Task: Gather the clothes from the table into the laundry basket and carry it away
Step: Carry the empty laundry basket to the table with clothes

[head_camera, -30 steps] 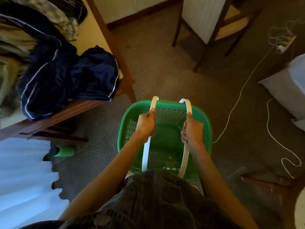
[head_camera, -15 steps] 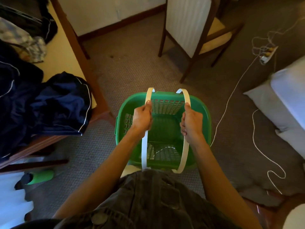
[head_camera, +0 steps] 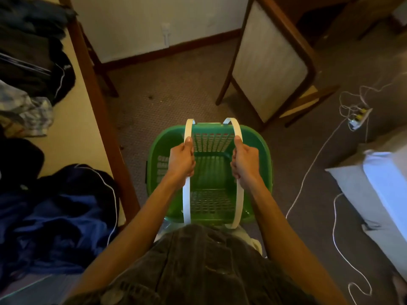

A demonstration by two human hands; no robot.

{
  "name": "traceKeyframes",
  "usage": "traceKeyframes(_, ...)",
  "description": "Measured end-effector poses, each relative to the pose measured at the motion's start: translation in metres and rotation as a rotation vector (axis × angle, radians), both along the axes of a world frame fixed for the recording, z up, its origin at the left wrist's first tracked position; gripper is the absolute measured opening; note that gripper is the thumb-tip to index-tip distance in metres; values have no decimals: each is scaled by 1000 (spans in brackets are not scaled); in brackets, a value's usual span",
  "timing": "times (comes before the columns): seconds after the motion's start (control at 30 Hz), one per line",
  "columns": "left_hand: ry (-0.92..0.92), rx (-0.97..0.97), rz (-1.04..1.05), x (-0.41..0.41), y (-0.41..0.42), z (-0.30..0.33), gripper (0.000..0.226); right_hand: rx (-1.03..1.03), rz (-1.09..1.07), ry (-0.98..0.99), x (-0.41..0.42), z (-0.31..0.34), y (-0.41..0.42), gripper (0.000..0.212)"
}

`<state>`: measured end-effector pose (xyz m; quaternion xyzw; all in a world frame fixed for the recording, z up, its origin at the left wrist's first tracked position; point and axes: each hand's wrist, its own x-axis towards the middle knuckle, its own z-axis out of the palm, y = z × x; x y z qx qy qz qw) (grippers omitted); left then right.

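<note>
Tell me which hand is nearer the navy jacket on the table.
Left. The left hand grips the basket handle on the side toward the navy jacket; the right hand grips the far handle.

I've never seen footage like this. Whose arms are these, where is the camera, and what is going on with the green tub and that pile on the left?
There is no machine here: the arms belong to a person wearing a camera on the head, so you look forward and down as they do. It is a single wide-angle view, which bends the edges.

The green tub is a laundry basket with two white handles. The left hand grips the left handle and the right hand grips the right handle. The basket looks empty; you can see its slotted bottom.

On the left is a table with clothes heaped on it, mostly dark blue ones. None are in the basket yet.

Around it, on the carpet, are a chair, white cables and a power strip.
</note>
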<state>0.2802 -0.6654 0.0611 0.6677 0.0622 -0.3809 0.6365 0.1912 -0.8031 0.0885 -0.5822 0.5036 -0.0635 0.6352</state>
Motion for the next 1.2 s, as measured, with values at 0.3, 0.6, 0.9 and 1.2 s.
traceKeyframes(0.3,-27,13,113,140,-52,-5,40,12,89,-65,154,-17,-63,45)
traceKeyframes(0.6,-41,81,278,285,-122,13,38,51,231,-47,324,-18,-143,40)
traceKeyframes(0.9,-16,85,377,444,-153,0,37,75,364,-76,491,-24,-190,39)
traceKeyframes(1.2,128,55,316,633,-151,-67,32,64,375,54,677,-81,-206,42)
